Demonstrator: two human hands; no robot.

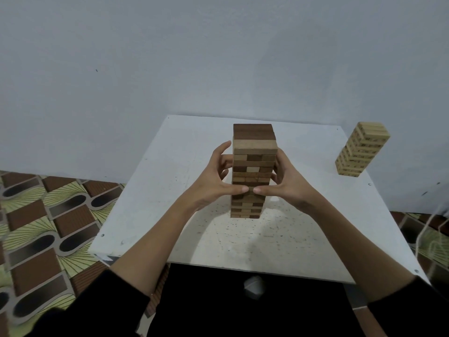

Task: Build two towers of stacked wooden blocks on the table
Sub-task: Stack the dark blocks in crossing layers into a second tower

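The mixed brown-and-tan block tower [254, 171] stood at the centre of the white table [155, 190]. The left hand [213, 181] and right hand [289, 181] cupped its mid-section from nine and three o'clock, thumbs against the near face, fingers curled around the sides. A pale block tower [360, 149] stood well apart at two o'clock. Judgement: squaring called for light, equal pressure from both sides, released gently.
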